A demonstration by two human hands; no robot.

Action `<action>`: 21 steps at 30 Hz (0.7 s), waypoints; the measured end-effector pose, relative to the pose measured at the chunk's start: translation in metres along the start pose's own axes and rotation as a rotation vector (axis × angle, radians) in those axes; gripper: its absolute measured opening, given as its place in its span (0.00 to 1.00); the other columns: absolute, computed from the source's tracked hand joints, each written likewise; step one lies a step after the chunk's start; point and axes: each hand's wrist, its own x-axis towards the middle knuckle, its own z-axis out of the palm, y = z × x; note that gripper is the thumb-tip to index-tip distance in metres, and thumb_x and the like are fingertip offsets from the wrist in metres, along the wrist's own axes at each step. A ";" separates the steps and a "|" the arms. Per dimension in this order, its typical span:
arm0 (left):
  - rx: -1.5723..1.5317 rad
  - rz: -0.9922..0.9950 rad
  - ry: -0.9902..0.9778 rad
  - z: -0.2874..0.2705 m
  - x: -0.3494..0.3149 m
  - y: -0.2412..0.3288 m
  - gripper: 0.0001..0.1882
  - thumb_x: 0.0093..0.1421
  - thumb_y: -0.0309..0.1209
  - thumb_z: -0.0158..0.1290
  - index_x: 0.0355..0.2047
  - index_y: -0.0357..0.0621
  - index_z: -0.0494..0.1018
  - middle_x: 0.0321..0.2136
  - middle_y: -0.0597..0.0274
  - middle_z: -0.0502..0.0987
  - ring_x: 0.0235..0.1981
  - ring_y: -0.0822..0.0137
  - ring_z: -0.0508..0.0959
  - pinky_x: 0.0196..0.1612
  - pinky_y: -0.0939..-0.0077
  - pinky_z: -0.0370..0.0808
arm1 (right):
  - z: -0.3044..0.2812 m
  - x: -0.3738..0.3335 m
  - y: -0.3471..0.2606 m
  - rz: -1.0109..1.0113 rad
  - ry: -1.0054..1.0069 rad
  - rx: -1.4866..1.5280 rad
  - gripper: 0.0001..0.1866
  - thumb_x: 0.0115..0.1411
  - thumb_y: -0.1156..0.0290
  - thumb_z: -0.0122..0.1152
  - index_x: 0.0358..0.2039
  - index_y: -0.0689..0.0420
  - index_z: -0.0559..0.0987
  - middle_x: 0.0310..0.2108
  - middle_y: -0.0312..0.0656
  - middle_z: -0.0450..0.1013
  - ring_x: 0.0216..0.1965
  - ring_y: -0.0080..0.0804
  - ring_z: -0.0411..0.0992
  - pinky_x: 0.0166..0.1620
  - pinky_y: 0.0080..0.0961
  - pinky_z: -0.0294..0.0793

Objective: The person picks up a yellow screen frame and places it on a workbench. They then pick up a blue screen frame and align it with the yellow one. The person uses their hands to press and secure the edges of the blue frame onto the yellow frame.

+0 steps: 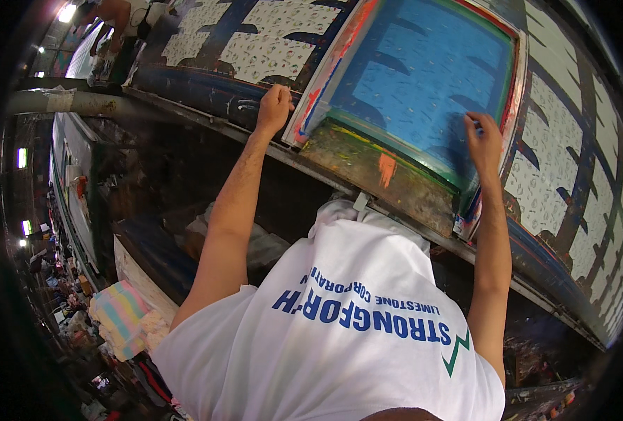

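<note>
Person's left hand [276, 109]: fingers curled inward; cannot tell if pinching anything. Screen frame [331, 70] just right of them. Right hand [485, 140]: fingers bent above blue mesh [410, 77], touch unclear. Patterned white panel [269, 38] beyond left fingers.
</note>
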 end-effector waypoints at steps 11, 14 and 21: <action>0.262 0.095 -0.160 0.001 0.017 -0.002 0.42 0.68 0.65 0.51 0.13 0.36 0.68 0.10 0.53 0.64 0.14 0.59 0.62 0.24 0.54 0.60 | 0.206 0.048 -0.139 0.151 -0.699 0.198 0.13 0.63 0.64 0.69 0.44 0.57 0.88 0.35 0.50 0.85 0.35 0.40 0.84 0.43 0.37 0.81; 0.125 0.013 -0.100 0.004 0.017 -0.007 0.43 0.69 0.65 0.50 0.13 0.37 0.69 0.10 0.55 0.65 0.14 0.63 0.65 0.23 0.55 0.60 | 0.233 0.046 -0.151 0.235 -0.708 0.218 0.12 0.63 0.64 0.69 0.41 0.57 0.88 0.29 0.47 0.84 0.30 0.36 0.83 0.39 0.37 0.81; 0.159 0.136 -0.047 0.008 0.017 -0.017 0.41 0.65 0.64 0.56 0.14 0.35 0.69 0.11 0.54 0.66 0.14 0.62 0.65 0.22 0.60 0.62 | 0.262 0.039 -0.152 0.244 -0.607 0.293 0.14 0.64 0.64 0.67 0.40 0.62 0.88 0.25 0.45 0.83 0.23 0.30 0.81 0.32 0.33 0.79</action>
